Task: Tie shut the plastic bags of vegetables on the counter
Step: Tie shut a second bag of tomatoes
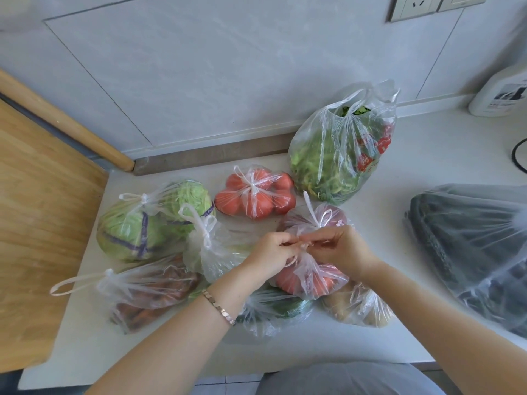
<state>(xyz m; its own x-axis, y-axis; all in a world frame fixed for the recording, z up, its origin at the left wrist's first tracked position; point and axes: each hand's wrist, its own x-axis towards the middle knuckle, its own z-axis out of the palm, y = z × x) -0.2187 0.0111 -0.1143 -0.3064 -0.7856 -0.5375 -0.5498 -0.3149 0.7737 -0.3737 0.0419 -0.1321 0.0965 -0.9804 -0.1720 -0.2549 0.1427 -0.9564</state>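
Several clear plastic bags of vegetables lie on the white counter (427, 155). My left hand (271, 252) and my right hand (339, 249) pinch the twisted handles of a bag of red tomatoes (313, 280) at the middle, holding it a little above the counter. Knotted bags lie around it: cabbages (134, 223), tomatoes (256, 195), a pale bag (216, 249), carrots (154, 292), a reddish bag (313, 220). A tall bag of leafy greens (336, 155) stands at the back. Bags of dark greens (282, 309) and potatoes (365, 309) lie partly hidden under my hands.
A wooden board (42, 223) leans at the left beside a wooden rolling pin (71, 124). A large bag with a dark container (470, 252) fills the right side. A white bottle (499, 95) and a black cable (516, 155) sit at the far right by the tiled wall.
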